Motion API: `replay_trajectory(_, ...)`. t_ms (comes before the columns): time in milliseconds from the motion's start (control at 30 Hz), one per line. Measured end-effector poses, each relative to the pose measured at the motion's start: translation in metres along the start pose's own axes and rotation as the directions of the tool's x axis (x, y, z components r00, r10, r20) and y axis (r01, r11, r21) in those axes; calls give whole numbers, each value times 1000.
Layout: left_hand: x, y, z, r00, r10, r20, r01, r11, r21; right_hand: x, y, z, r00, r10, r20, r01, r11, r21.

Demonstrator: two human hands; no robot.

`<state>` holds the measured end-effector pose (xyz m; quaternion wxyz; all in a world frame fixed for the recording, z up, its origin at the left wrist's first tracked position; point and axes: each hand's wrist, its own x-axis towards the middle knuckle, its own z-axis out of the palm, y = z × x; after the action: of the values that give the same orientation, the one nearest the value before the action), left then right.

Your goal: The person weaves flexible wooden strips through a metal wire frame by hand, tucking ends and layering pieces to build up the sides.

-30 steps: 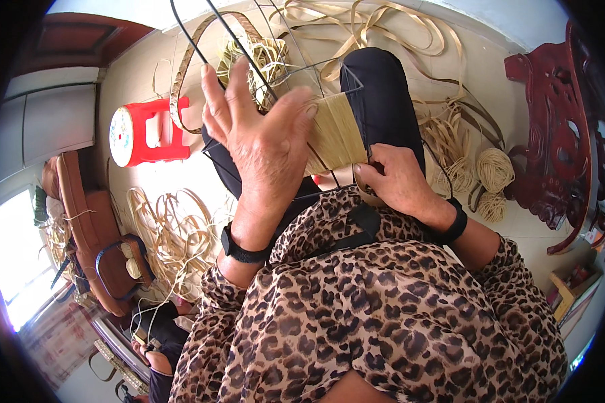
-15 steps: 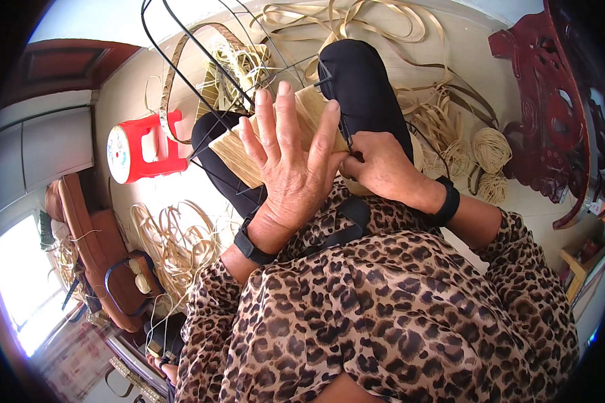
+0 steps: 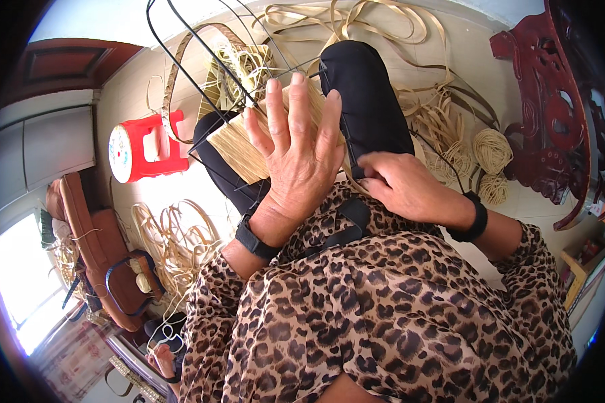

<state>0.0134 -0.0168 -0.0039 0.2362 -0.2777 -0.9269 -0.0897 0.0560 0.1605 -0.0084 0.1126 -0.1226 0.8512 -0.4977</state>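
Observation:
On my lap rests a black wire frame with a tightly woven straw-coloured panel across part of it. My left hand lies over this panel, fingers spread and pointing away from me, hiding much of the weave. Close to the panel's right edge, my right hand has its fingers curled. A thin beige strip runs from the panel to the right thumb and appears gripped there, though the fingers partly hide the grip.
A red stool lies on its side at the left. Loose strips and coiled bundles lie on the floor. Carved dark red furniture stands at the right. Another person's hand shows at lower left.
My right hand has drawn away from the panel's edge, rightward and slightly toward me. My left hand has shifted slightly right, still spread. The other person's hand at lower left has risen.

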Motion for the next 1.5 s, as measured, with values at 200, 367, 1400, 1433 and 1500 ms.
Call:
replay_trajectory(200, 1, -2, 0, 999, -23, 29, 22, 998, 52, -7, -7, -35, 914, -103, 392, 186, 966, -179)
replay_trajectory(367, 3, -3, -3, 999, -16, 34, 14, 998, 56, 6, -25, -14, 919, -74, 386, 275, 824, -495)
replay_trajectory(1400, -3, 13, -12, 998, -54, -22, 58, 954, 295, 228, -58, -19, 123, 30, 992, 467, 880, -84)
replay_trajectory(1433, -1, 17, -8, 997, -64, -32, 70, 966, 248, 228, -44, -11, 147, 40, 988, 447, 889, -103)
replay_trajectory(1500, -4, 21, -12, 996, -85, -5, 84, 966, 244, 225, -43, 6, -54, 78, 995, 493, 869, -41)
